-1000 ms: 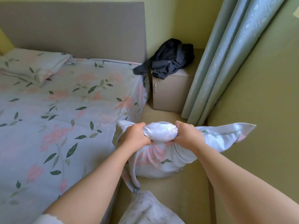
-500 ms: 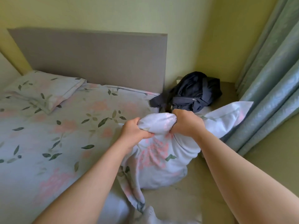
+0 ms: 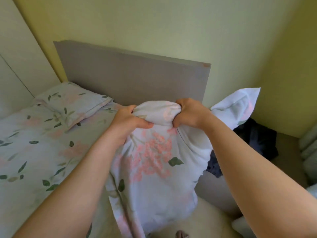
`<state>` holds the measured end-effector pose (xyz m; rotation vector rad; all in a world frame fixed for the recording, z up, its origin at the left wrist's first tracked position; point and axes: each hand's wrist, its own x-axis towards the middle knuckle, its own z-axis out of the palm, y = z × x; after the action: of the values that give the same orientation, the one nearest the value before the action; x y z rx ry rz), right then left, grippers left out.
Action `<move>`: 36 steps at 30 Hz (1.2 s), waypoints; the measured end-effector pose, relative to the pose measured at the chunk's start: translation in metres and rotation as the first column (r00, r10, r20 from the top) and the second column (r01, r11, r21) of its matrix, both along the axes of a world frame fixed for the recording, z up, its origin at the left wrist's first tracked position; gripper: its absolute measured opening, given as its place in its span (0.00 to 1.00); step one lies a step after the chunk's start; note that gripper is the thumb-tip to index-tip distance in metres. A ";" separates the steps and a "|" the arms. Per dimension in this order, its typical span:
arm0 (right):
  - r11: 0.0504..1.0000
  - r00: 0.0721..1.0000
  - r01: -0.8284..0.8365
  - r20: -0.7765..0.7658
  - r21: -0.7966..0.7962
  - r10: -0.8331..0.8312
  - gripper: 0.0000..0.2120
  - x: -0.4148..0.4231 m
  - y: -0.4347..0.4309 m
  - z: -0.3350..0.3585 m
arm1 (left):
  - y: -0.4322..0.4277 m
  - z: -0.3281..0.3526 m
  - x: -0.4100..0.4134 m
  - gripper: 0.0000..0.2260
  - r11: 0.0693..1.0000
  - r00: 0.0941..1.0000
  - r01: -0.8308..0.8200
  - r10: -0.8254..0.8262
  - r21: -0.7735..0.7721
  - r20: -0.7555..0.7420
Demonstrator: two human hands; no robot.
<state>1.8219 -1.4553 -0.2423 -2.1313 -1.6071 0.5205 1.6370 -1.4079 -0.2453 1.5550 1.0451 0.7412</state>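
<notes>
A pillow in a pale floral pillowcase (image 3: 154, 162) hangs in front of me, beside the right edge of the bed. My left hand (image 3: 127, 121) grips the bunched top of the pillowcase from the left. My right hand (image 3: 189, 114) grips the same bunched top from the right. One loose corner of the case (image 3: 240, 103) sticks out to the right past my right hand. The lower end of the case trails down between my forearms.
The bed (image 3: 34, 152) with a matching floral sheet lies at left, with a second pillow (image 3: 72, 103) against the grey headboard (image 3: 133, 78). A dark garment (image 3: 255, 140) lies on the bedside cabinet at right. A curtain edge (image 3: 308, 148) shows far right.
Both hands have lifted the pillow upward, from low near the floor to headboard height. My view has tilted up and turned left, so the curtain has mostly left the frame.
</notes>
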 end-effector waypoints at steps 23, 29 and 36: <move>0.871 0.870 -0.491 0.032 -0.032 0.492 0.14 0.002 0.198 -0.028 | 0.132 -0.031 -0.004 0.24 0.892 0.853 -0.404 0.447 0.201 -0.270; 0.876 0.866 -0.472 0.235 0.097 0.441 0.10 -0.044 0.245 -0.084 | 0.175 -0.088 -0.044 0.15 0.807 0.688 -0.457 0.587 0.373 -0.426; 0.818 0.821 -0.506 0.137 -0.274 0.554 0.33 -0.064 0.257 -0.177 | 0.198 -0.181 -0.047 0.37 0.891 0.421 -0.357 0.421 0.279 -0.804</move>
<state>1.7578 -1.1983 -0.4194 -1.9124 -2.3987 0.6925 1.5901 -1.2099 -0.4265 1.7788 2.2183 0.2376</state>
